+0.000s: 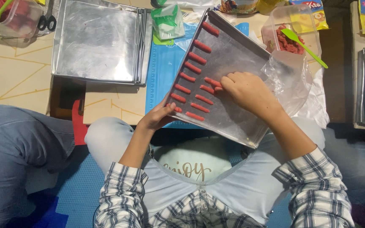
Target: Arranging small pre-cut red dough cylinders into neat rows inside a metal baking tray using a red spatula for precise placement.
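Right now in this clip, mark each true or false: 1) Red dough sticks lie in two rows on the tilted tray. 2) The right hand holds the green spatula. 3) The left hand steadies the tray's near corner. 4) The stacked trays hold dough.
1) True: red dough sticks lie in two rows on the tilted tray.
2) False: the right hand touches a stick; the green spatula rests in a tub.
3) True: the left hand grips it.
4) False: the stacked trays are bare.
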